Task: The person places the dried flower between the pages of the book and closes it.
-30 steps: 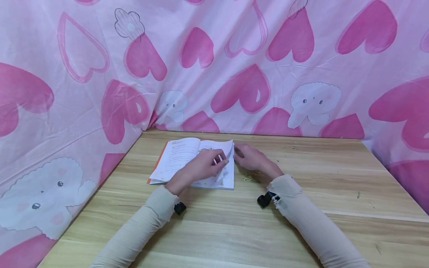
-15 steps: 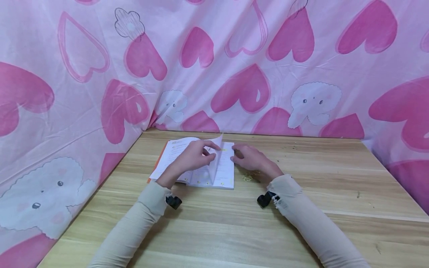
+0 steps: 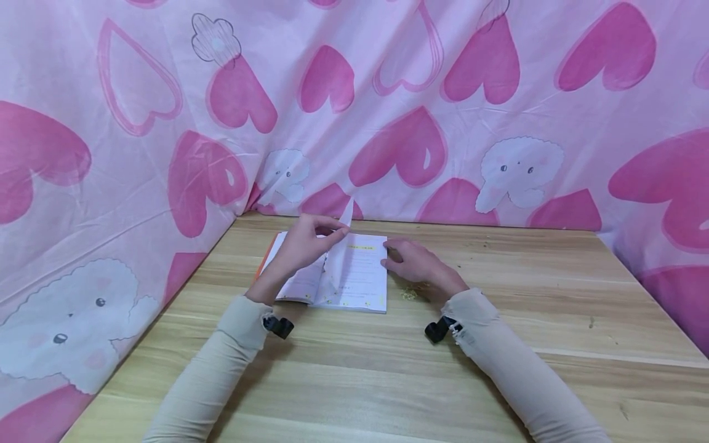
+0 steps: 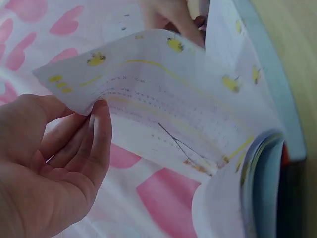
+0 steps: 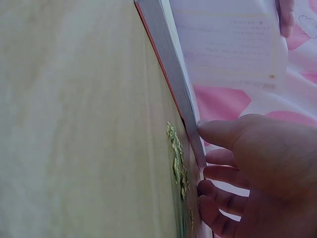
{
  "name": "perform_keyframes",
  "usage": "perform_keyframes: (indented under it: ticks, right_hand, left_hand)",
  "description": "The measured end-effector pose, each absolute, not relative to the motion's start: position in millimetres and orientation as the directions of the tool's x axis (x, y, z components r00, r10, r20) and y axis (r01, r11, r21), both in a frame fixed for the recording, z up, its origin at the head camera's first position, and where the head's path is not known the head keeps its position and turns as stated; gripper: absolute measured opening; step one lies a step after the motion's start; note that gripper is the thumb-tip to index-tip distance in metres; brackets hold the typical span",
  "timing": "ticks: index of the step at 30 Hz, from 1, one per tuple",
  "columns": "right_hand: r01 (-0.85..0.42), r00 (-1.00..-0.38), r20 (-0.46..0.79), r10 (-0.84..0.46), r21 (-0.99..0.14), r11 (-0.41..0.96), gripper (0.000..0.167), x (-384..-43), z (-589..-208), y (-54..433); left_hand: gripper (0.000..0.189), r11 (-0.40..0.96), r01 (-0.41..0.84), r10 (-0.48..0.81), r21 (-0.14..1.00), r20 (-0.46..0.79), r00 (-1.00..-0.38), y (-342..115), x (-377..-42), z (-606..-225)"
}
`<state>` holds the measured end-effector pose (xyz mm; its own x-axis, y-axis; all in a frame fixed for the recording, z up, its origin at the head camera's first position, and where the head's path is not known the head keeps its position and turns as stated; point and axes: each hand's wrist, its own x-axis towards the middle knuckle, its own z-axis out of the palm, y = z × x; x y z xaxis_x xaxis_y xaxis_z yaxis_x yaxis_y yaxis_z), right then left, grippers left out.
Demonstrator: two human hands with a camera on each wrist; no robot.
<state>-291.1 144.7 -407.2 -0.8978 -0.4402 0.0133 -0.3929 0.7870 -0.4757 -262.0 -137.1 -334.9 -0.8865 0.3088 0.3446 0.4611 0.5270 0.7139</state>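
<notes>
An open book (image 3: 367,280) with a red cover lies on the table. One of its pages (image 4: 148,94), printed with text and yellow chick-like drawings, stands raised and bowed. My left hand (image 3: 303,246) pinches that page near its corner between thumb and fingers, over the left half of the book. At the book's right edge is my right hand (image 3: 416,261), its thumb touching the page block's edge in the right wrist view. The fingers of that hand are loosely bent along the book's side and hold nothing.
A small clump of dried yellow-green sprigs (image 5: 176,156) lies on the wooden table (image 3: 354,381), just right of the book near my right wrist. Behind and to the left hangs a pink cloth (image 3: 388,74) with hearts.
My left hand has moved left and away from me with the page, lifting it from the right side to nearly upright over the spine. The right hand has hardly moved.
</notes>
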Motion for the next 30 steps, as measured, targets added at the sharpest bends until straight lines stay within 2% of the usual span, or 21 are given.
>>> perform_keyframes:
  ticks: [11,30]
  right_hand:
    - [-0.397,-0.897,0.012,-0.443,-0.467,0.791,0.061,-290.4,-406.8,145.9]
    - [-0.413,-0.89,0.026,-0.456,-0.473,0.778,0.061,-290.4,-406.2,146.4]
  left_hand:
    - [0.015,0.492,0.409,0.224,0.768,0.343,-0.912,-168.6,-264.6,-322.5]
    - [0.023,0.585,0.279,0.136,0.761,0.247,-0.959,-210.8,-265.9,-308.4]
